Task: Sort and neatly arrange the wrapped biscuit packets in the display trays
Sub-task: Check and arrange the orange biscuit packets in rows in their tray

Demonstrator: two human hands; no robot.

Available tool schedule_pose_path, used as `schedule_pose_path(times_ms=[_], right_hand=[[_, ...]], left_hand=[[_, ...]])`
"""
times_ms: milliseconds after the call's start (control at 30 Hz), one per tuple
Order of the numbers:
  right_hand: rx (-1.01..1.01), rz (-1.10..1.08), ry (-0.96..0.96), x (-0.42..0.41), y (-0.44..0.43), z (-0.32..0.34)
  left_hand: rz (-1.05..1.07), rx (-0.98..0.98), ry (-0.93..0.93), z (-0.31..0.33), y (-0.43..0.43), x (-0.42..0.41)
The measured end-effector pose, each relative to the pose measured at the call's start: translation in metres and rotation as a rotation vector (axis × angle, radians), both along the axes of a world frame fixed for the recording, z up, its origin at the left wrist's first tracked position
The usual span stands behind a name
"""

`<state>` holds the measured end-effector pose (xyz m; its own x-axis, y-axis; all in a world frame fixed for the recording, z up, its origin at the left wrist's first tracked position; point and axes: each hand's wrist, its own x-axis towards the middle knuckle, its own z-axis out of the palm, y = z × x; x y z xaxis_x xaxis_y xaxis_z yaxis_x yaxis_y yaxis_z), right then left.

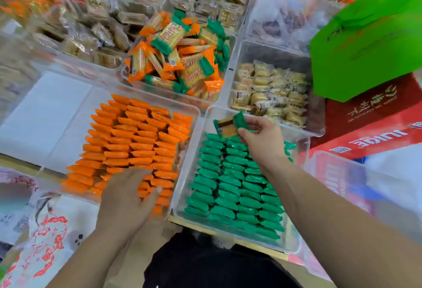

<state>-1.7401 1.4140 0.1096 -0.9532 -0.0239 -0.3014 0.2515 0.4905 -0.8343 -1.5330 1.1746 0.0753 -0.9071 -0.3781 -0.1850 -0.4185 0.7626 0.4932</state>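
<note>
While the left hand (127,196) lies flat on the orange packets (137,141), apparently steadying them, the right hand (262,139) pinches a green packet (228,125) above the tray (206,123), at its far gap.

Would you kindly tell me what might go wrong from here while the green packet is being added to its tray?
1. The right hand pinches the green-wrapped biscuit packet by one end only. That light grip may let it drop and knock the rows of green packets below askew.
2. The left hand rests on the rows of orange packets. Leaning on it could flatten or shift them.
</note>
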Motion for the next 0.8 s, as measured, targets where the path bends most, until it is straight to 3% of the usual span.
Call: schedule_pose_path(times_ms=[200,600,700,800], right_hand=[[0.455,0.283,0.091,-0.020,-0.022,-0.027],[0.910,0.714,0.094,-0.017,-0.047,-0.044],[0.912,0.702,0.163,-0.009,-0.048,-0.035],[0.723,0.648,0.353,0.017,-0.057,-0.026]], left_hand=[[-0.077,-0.231,0.031,-0.042,-0.030,0.020],[-0.141,-0.289,0.005,-0.047,-0.026,0.026],[-0.158,-0.296,0.037,-0.047,-0.028,0.026],[-0.186,-0.277,0.058,-0.047,-0.031,0.027]])
